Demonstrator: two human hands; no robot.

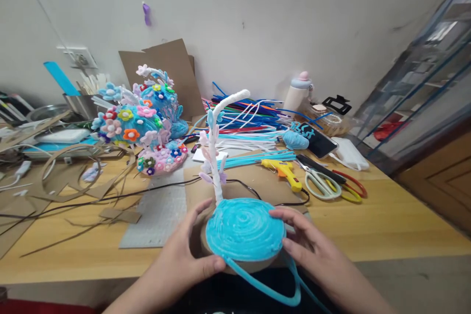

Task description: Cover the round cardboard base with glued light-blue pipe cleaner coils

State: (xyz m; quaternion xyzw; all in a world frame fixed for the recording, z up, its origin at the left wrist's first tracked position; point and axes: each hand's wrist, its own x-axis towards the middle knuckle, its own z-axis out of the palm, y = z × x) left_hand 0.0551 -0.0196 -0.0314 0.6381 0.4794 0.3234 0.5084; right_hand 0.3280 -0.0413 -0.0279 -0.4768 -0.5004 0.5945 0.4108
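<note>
Between my two hands, near the table's front edge, is a round cardboard base (253, 266) whose top is covered by a spiral of blue pipe cleaner (245, 228). A white fuzzy stem (213, 157) with small pink, lilac and blue petals rises behind it and bends right at the top. My left hand (195, 250) grips the left side, thumb at the front rim. My right hand (301, 235) is closed on the right edge, fingertips on the blue surface. A loose blue pipe cleaner strand (265, 288) loops down from the front rim.
A yellow glue gun (285, 172), scissors (322, 184) and pliers (349, 186) lie behind on the right. Pipe cleaners (253, 117) are heaped at the back. Decorated flower pieces (140, 122) stand at left, near cardboard scraps (55, 176). A black cord (121, 196) crosses the table.
</note>
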